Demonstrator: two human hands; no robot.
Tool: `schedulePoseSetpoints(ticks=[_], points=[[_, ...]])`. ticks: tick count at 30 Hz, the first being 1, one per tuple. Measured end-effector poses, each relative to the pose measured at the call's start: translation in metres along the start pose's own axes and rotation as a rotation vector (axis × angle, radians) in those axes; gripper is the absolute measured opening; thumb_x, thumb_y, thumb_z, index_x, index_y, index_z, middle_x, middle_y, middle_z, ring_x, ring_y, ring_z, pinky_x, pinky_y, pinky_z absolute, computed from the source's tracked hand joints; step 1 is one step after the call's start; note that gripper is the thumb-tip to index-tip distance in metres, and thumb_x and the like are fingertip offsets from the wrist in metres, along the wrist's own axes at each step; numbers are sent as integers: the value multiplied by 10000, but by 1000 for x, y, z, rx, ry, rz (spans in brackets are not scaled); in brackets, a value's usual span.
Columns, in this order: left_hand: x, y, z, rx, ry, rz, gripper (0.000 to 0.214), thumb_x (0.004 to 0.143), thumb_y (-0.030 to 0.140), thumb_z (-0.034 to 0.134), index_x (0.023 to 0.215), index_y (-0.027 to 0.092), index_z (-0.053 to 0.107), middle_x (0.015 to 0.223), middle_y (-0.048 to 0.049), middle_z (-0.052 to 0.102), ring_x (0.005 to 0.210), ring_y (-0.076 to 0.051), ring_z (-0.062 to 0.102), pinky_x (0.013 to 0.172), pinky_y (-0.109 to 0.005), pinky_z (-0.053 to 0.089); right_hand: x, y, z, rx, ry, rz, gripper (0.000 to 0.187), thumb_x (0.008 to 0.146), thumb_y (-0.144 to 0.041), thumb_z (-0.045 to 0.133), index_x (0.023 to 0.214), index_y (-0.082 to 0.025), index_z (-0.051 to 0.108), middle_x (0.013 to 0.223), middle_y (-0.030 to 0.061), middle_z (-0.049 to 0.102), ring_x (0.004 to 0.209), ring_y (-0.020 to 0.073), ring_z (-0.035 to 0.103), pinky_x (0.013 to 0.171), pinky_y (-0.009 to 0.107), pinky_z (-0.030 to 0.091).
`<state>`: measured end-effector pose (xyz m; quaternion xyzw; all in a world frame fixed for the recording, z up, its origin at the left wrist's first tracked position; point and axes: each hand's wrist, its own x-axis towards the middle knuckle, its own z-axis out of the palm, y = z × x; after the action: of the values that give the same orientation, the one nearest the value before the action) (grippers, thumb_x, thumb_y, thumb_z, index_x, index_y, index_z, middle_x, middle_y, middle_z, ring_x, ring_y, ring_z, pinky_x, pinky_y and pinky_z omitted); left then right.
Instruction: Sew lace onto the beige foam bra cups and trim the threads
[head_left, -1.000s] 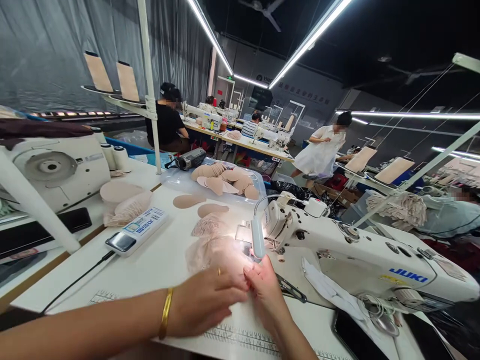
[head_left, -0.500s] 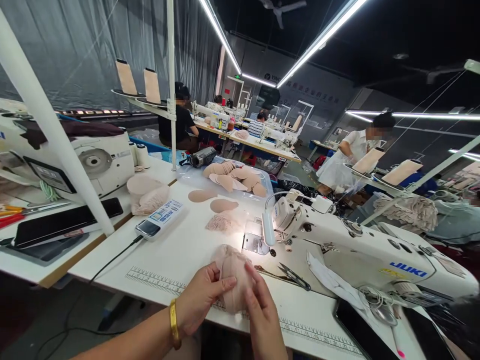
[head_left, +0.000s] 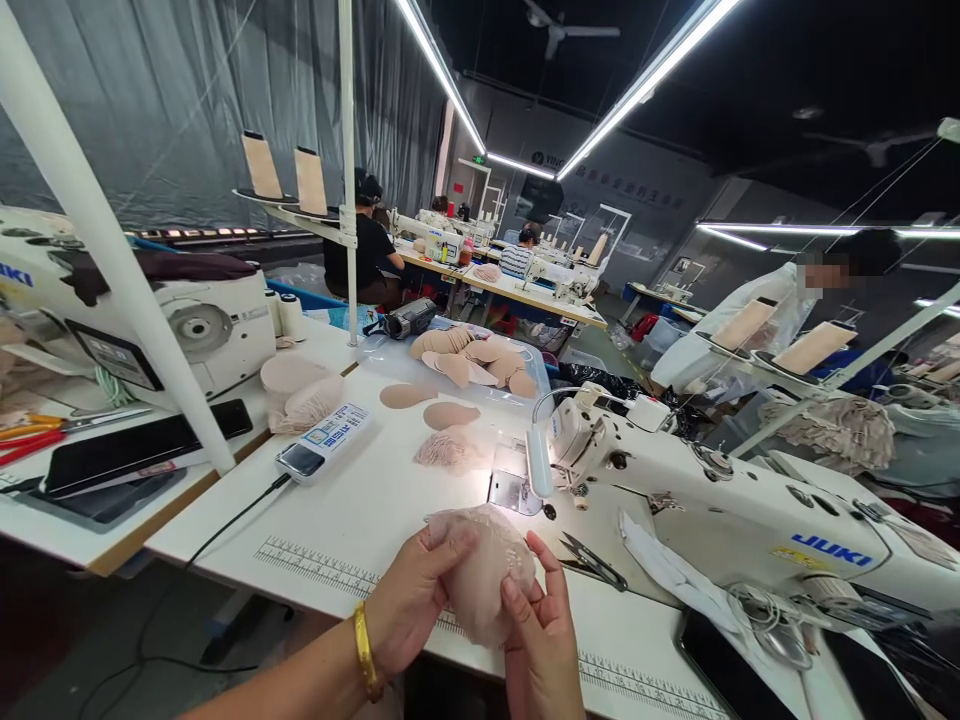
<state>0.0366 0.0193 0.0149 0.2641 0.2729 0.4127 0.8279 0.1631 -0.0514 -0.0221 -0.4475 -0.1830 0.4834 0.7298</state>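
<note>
Both my hands hold a beige lace-covered bra cup (head_left: 480, 575) above the front edge of the white sewing table (head_left: 360, 500). My left hand (head_left: 416, 600), with a gold bangle at the wrist, wraps its fingers round the cup's left side. My right hand (head_left: 541, 635) pinches the cup's right edge with thumb and fingers. The white JUKI sewing machine (head_left: 712, 510) stands to the right, its lamp lighting the needle plate (head_left: 511, 490). Thread snips (head_left: 592, 558) lie just right of my hands.
Beige cup pads (head_left: 450, 414) and a lace piece (head_left: 448, 450) lie beyond my hands; a clear tray (head_left: 390, 355) holds several more. A power strip (head_left: 322, 442), a phone (head_left: 142, 445), another machine (head_left: 187, 320) sit left. Other people work at tables behind and to the right.
My hands drew the cup from under the needle back to the table's front edge and lifted it. A person in white at right has come closer.
</note>
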Motion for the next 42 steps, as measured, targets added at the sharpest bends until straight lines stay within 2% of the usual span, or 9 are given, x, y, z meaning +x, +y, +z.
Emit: schedulePoseSetpoints(ticks=[6,21,25,28,31,33,34,37,42], points=[[7,-8,9,111,156,38,491,714,538,912,1026,181,783,1059,-99,816,1079,-316,705,865,-344,516,5,3,-8,6,14,24,872,741,-480,919,1448,-303,440,1165,72,762,1091,284,733,820,370,596],[15,-6,18,140,27,-46,500,668,496,936,964,127,775,938,-129,802,948,-308,725,828,-351,533,13,17,-17,-6,-21,9,1020,735,-463,933,1527,-281,317,1131,91,798,1002,279,762,899,428,585],[16,7,22,121,18,-68,438,708,470,914,960,154,745,920,-107,780,864,-291,728,793,-381,560,12,24,-34,-133,-181,-51,1102,743,-524,910,1579,-268,238,1015,62,786,957,272,745,851,393,569],[13,26,20,260,-214,-120,383,812,494,818,1009,174,741,941,-101,773,914,-313,729,838,-418,559,18,16,-54,-362,-360,-170,1005,837,-563,817,1603,-275,234,973,48,753,870,245,732,776,352,565],[13,43,14,712,-776,-99,244,810,400,776,952,203,756,981,-72,771,982,-326,711,873,-404,535,39,-11,-68,-823,-518,-606,635,977,-414,677,1538,-294,404,922,41,720,742,207,678,647,300,531],[21,46,10,1107,-1095,151,49,765,229,752,754,225,705,903,-42,760,913,-288,689,878,-400,507,62,-32,-68,-1180,-650,-1053,334,1023,-245,579,1351,-307,579,870,30,712,744,206,636,650,307,499],[29,46,9,1302,-1173,325,125,744,148,729,673,223,658,877,-39,750,895,-273,671,906,-418,483,76,-41,-66,-1245,-668,-1139,264,1021,-167,552,1221,-313,644,867,24,718,780,209,619,687,318,482],[64,42,11,1721,-1172,717,241,707,19,693,577,199,599,907,-56,739,927,-261,636,1006,-484,386,116,-56,-58,-1415,-745,-1203,215,1047,-139,527,982,-260,693,861,26,723,832,202,586,760,332,447],[112,39,10,1741,-1156,613,222,667,60,749,528,200,647,908,-32,748,834,-226,641,921,-410,384,144,-62,-60,-1511,-775,-1111,320,983,-19,477,930,-234,708,930,44,753,925,207,596,699,281,426]])
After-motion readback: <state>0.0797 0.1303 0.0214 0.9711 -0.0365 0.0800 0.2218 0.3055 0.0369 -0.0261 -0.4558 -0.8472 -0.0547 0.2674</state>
